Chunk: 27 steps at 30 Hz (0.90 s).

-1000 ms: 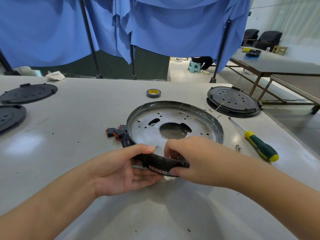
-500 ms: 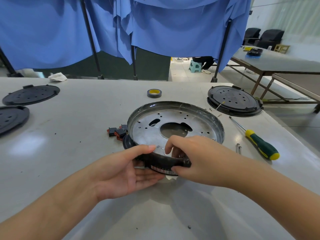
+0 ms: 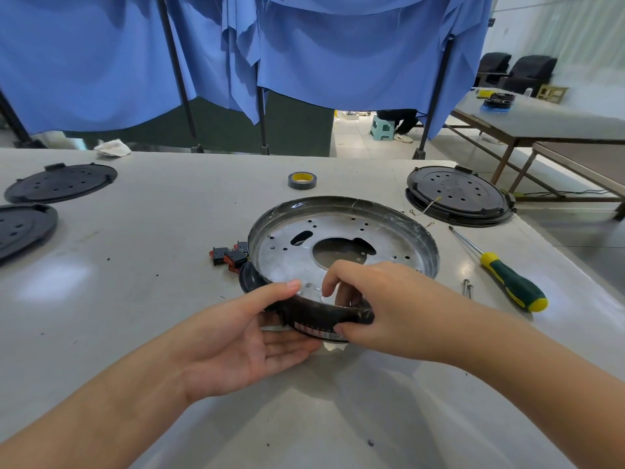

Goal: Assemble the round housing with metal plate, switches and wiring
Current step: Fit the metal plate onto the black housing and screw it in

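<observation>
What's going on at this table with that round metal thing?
A person is fitting a round housing together with its metal plate. The left hand grips the near rim, and the right hand pinches it too, fingers curled over the edge. Red and black switches lie beside it, and a screwdriver lies untouched to the right.
</observation>
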Each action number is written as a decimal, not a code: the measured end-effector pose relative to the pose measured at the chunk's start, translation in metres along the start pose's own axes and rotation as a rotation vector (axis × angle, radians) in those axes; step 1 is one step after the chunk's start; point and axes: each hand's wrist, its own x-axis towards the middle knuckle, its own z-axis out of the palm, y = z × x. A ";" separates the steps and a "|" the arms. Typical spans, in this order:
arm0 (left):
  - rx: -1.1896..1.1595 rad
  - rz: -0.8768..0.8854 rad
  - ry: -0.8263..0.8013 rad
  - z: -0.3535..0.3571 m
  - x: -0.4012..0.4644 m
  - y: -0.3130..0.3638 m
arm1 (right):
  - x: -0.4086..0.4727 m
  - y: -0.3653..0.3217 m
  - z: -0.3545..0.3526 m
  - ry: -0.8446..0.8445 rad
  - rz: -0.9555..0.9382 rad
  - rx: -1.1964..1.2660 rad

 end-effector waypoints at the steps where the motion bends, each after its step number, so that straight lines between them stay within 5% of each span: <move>1: -0.004 -0.001 0.003 0.000 0.000 0.000 | 0.000 0.000 0.000 -0.003 0.000 0.004; 27: 0.140 -0.010 0.052 -0.008 -0.010 0.006 | -0.004 0.000 0.002 -0.009 0.014 0.026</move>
